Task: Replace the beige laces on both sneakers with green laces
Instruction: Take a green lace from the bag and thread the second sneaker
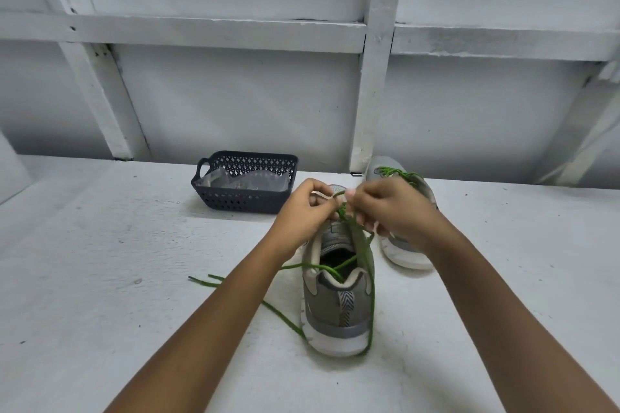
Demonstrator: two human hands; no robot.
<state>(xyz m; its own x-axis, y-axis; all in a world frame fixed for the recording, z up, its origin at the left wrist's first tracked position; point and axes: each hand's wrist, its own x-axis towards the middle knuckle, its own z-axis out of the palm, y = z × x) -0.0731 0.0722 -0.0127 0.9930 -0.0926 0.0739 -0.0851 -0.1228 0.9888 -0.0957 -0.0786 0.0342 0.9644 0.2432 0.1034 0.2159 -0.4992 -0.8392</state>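
Sneaker point(335, 305) on speckled white table point(117, 278), white battened wall point(235, 100) behind

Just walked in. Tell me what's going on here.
A person is threading a green lace into the nearer grey sneaker. Both the left hand and the right hand pinch the lace above its tongue, while loose ends trail over the heel onto the white surface. The farther sneaker, behind the right hand, already carries green lacing. A dark plastic basket at the back holds clear plastic wrapping.
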